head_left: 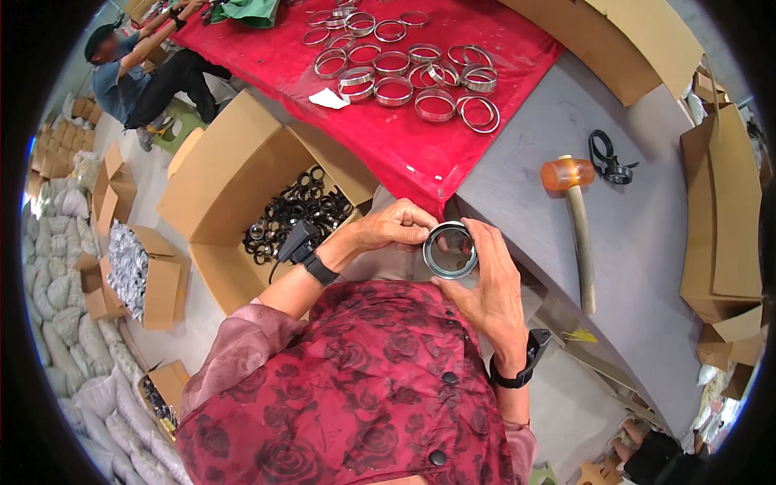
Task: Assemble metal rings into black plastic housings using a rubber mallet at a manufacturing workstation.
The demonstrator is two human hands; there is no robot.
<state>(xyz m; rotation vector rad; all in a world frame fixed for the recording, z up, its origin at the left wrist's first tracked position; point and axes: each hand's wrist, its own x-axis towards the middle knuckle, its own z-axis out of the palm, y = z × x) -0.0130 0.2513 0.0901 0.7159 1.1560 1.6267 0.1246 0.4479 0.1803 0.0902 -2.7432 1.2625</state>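
In front of my chest a round metal ring [445,273] with a dark, shiny band is held up between my hands. My right hand [496,289] wraps its right side, thumb below and fingers along the far edge. At the ring's left edge, my left hand [386,228] is closed in a pinch, its fingertips against the rim. Whether a smaller part sits in that pinch is hidden. Just beyond my hands hangs the corner of a red cloth [404,153] covering a table. Many loose silver rings [394,90] lie on it, some overlapping.
On the grey tabletop at right lie an orange-headed mallet [567,174] and black ring parts [618,172]. An open carton [230,186] at left holds many black rings [303,206]. Cartons [719,218] line the right. White sacks [73,323] are stacked far left; a person [153,77] sits beyond.
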